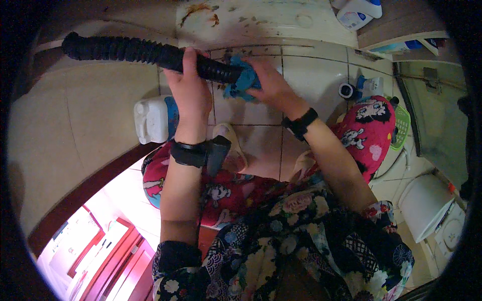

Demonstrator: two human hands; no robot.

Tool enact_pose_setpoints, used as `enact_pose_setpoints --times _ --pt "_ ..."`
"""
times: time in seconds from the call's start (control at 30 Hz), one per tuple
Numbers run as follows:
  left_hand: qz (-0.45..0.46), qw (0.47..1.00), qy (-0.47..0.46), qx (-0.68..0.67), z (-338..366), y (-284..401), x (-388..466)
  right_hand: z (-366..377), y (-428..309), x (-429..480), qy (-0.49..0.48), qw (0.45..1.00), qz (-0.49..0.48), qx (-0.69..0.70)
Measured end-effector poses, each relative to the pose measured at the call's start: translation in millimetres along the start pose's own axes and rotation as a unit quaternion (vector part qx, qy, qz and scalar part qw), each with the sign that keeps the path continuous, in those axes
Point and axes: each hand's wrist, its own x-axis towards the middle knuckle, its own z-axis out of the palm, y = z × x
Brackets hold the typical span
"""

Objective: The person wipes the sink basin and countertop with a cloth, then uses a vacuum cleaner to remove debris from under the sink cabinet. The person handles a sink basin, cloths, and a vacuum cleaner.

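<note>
A black corrugated hose [124, 49] stretches from the upper left to the middle of the view, above the tiled floor. My left hand [192, 86] is closed around its middle part, with the thumb over the top. At the hose's right end, my right hand [271, 84] holds a crumpled blue cloth [244, 81] against it. The cloth partly covers that end. Dark bits of dirt lie on the floor behind the cloth.
A white plastic jug [152, 119] stands by the left wall. Stains mark a pale surface [263, 22] ahead. A white bottle [357, 17], a green basket [402, 128] and a white bin [425, 207] are on the right. A doorway opens at lower left.
</note>
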Motion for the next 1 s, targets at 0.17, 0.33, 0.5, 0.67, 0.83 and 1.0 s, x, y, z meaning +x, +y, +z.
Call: enact_pose_setpoints --times 0.17,0.33,0.5,0.67,0.83,1.0 --pt "-0.019 0.998 0.017 -0.050 -5.2 8.5 5.1 1.0 13.8 0.3 -0.062 0.993 0.002 0.096" --pt "-0.047 0.997 0.013 -0.059 -13.2 11.0 4.7 -9.1 30.2 -3.9 -0.097 0.979 -0.032 0.176" --pt "-0.023 0.998 -0.027 -0.044 -8.0 5.4 -4.2 14.9 45.1 -5.3 -0.025 0.976 0.077 0.201" --pt "0.043 0.994 -0.100 0.020 2.1 9.6 -13.0 0.1 81.2 2.6 0.051 0.851 0.301 0.427" --pt "0.027 0.992 -0.123 0.011 9.4 21.1 -15.4 -58.7 118.0 -15.9 0.043 0.710 0.442 0.547" --pt "-0.022 0.991 -0.133 -0.011 12.5 20.5 -8.3 -42.9 112.8 -36.6 -0.105 0.755 0.354 0.542"
